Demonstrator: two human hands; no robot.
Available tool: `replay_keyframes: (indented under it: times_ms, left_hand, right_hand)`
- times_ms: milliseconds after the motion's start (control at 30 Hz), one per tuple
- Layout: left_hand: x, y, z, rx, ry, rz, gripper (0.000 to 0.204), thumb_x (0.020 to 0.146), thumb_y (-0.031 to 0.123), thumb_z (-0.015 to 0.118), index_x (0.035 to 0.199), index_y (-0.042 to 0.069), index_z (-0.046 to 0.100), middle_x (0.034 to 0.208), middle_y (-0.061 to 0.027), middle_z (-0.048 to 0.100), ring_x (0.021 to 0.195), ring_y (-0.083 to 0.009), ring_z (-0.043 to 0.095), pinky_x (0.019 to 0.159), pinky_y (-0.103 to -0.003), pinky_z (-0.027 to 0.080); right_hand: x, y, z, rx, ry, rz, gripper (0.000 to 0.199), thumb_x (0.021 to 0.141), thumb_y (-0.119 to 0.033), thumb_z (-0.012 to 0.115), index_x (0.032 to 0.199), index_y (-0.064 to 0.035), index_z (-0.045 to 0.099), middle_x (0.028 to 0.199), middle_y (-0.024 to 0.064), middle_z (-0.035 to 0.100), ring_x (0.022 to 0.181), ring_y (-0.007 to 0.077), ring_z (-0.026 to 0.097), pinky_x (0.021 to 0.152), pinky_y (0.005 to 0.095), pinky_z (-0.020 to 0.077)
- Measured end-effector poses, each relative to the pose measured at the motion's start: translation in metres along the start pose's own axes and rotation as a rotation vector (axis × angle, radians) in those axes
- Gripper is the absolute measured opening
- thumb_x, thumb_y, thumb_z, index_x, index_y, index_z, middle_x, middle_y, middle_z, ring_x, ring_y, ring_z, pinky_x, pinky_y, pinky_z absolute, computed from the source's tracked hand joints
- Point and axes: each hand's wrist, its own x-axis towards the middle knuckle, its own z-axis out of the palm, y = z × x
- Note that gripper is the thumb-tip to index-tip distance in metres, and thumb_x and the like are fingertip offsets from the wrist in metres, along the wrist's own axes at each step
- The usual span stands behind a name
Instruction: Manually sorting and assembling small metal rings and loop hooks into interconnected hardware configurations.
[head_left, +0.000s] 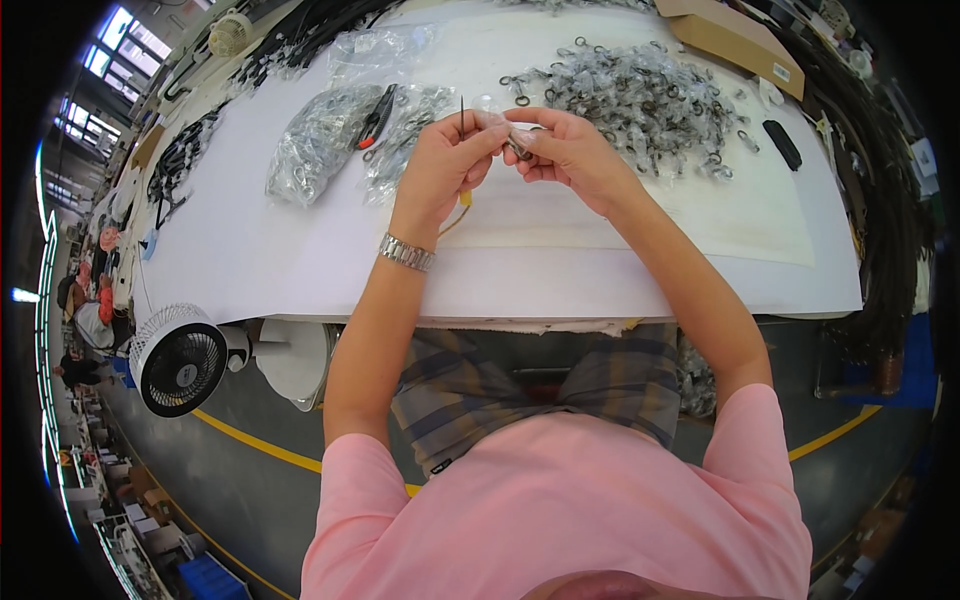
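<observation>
Forearms [378, 335] converging, left hand [438, 165] around pointed tool [462, 114], right hand [578, 155] pinching metal piece [519, 150]

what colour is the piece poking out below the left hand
The piece below the left hand is yellow, best seen in the head view.

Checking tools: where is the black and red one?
In the head view, the tool lies left of the left hand, at the edge of a clear bag.
</observation>
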Motion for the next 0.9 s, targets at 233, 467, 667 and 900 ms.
replay_keyframes:
  times_ms: [233,467,667,900]
  left_hand:
    - [-0.004,0.002,0.01,0.087,0.093,0.069,0.013,0.095,0.013,0.071,0.098,0.001,0.067,0.074,-0.0004,0.066,0.052,-0.0008,0.042,0.046,-0.019,0.03]
    - [-0.005,0.004,0.011,0.166,0.044,0.134,0.011,0.096,0.01,0.069,0.102,0.001,0.071,0.077,0.0002,0.066,0.058,-0.0001,0.046,0.046,-0.018,0.027]
    - [-0.009,0.011,0.008,0.052,-0.068,0.081,0.013,0.098,0.011,0.066,0.105,0.001,0.071,0.07,0.0033,0.059,0.057,0.0002,0.043,0.046,-0.019,0.026]
    - [0.001,-0.003,-0.025,-0.422,0.012,0.013,0.019,0.103,0.015,0.059,0.113,0.002,0.068,0.074,0.0029,0.056,0.06,-0.0019,0.042,0.049,-0.018,0.029]
  right_hand:
    - [-0.008,-0.004,0.011,-0.984,0.129,-0.327,0.027,0.103,-0.024,0.058,0.107,0.0002,0.071,0.089,0.0062,0.073,0.073,0.0116,0.067,0.068,0.0272,0.0551]
    - [-0.005,-0.027,-0.016,-0.139,-0.189,0.186,0.028,0.104,-0.026,0.062,0.108,-0.0001,0.07,0.089,0.0033,0.072,0.077,0.0083,0.067,0.067,0.0259,0.0551]
    - [0.002,-0.008,-0.025,0.313,-0.342,0.363,0.025,0.103,-0.022,0.064,0.111,-0.0001,0.07,0.089,0.0011,0.072,0.073,0.0052,0.065,0.067,0.0207,0.0564]
    - [-0.003,-0.015,-0.004,-0.159,-0.098,0.102,0.024,0.1,-0.023,0.067,0.103,-0.0007,0.075,0.084,0.0,0.072,0.072,0.0059,0.064,0.065,0.0214,0.0541]
